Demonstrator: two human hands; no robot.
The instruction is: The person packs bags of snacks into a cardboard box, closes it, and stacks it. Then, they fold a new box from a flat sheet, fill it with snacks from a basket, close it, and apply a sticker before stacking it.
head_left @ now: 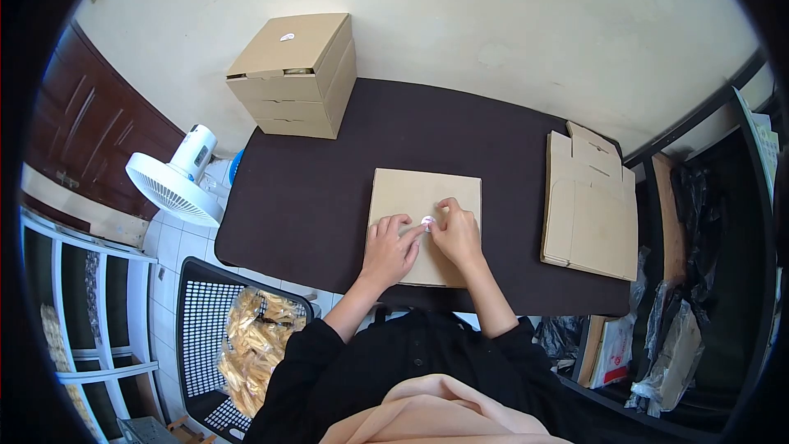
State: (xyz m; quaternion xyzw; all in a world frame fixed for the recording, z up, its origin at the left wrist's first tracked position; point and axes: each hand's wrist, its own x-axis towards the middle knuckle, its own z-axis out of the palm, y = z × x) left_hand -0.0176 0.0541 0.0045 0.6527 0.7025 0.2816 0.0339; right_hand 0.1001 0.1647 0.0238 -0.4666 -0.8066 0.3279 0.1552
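Note:
A closed flat cardboard box lies on the dark brown table near its front edge. On its lid, around the middle, is a small round white sticker. My left hand rests on the left part of the lid, fingers apart, with the index fingertip at the sticker's lower edge. From the right, my right hand touches the sticker with its thumb and bent fingers. Whether those fingertips pinch the sticker or only press it is too small to tell.
Stacked boxes stand at the table's back left, the top one with a sticker. Flattened cardboard lies at the right. A white fan and a black basket with plastic-wrapped goods are left of the table; shelves stand right.

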